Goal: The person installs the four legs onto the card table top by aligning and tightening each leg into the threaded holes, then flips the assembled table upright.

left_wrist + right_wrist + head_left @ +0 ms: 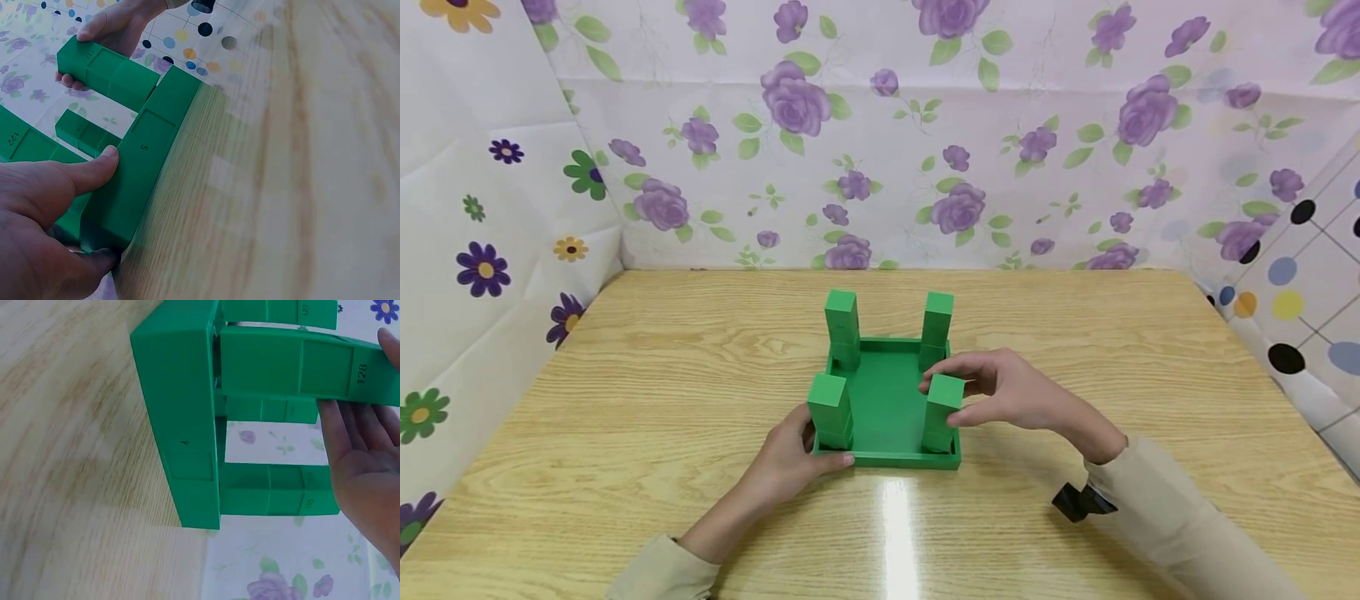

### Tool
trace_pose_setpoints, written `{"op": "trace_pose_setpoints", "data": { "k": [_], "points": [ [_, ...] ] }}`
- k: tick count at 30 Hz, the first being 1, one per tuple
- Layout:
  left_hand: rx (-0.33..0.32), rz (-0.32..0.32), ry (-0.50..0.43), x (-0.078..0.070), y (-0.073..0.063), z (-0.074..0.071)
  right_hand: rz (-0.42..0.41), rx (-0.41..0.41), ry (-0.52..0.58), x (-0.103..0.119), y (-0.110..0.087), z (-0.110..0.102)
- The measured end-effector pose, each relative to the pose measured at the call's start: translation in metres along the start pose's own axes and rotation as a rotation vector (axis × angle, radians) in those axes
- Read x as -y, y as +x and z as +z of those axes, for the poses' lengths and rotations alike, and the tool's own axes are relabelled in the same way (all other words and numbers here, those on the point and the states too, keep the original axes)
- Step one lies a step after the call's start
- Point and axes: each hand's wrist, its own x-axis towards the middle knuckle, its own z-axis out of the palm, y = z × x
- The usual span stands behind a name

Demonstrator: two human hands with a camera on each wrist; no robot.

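A shallow green square tray (887, 396) rests on the table with a tall column of stacked green blocks standing at each corner. My left hand (790, 454) grips the tray's near left corner, thumb along the front wall (147, 147). Thumb and fingers of my right hand (1011, 392) pinch the upper part of the near right block column (946, 404). In the right wrist view that column (269, 362) bears the number 128, and it tilts slightly. The near left column (831, 408) rises beside my left hand. Behind stand the far left column (842, 321) and far right column (936, 325).
Light wood table (662, 375) surrounds the tray on all sides. A purple-flowered sheet (880, 167) hangs along the back edge, with patterned sheets at left and right. A black strap end (1082, 502) sticks out from my right sleeve (1157, 492).
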Motion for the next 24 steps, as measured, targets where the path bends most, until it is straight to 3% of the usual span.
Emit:
{"op": "trace_pose_setpoints", "data": {
  "k": [12, 24],
  "points": [
    [0.003, -0.004, -0.010, -0.001, 0.000, 0.000, 0.101, -0.168, -0.218, 0.007, -0.002, 0.011],
    [0.019, -0.016, -0.041, -0.002, 0.000, 0.000, 0.076, -0.342, -0.289, 0.008, -0.003, 0.024]
  ]
}}
